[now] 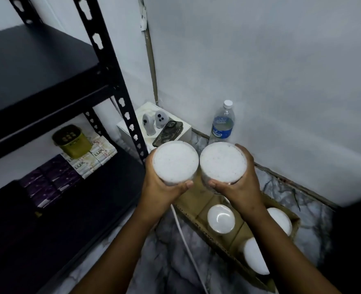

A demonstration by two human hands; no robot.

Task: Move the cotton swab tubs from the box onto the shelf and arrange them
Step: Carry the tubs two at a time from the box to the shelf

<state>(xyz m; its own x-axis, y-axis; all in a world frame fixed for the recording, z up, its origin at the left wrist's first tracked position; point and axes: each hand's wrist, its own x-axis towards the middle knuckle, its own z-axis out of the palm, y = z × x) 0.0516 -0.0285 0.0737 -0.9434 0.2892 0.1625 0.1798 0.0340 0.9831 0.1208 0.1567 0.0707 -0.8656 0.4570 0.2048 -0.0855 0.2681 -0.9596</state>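
You are gripping one cotton swab tub (174, 164) in your left hand (161, 185) and another tub (223, 163) in your right hand (242, 183), fingers (217, 185) curled round each, risking a knock against the shelf post (111, 81) while swinging both across

— What is held?
— One tub (174, 163) is gripped by the left hand (161, 183), another tub (223, 162) by the right hand (242, 183).
— And at five o'clock?
— Three tubs are left in the box (294, 221); the shelf (37, 66) is seen at ten o'clock.

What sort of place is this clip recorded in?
Likely a small storeroom or shop corner: a black metal rack stocked with Lux soap packs, and a cardboard box of cotton swab tubs on the floor.
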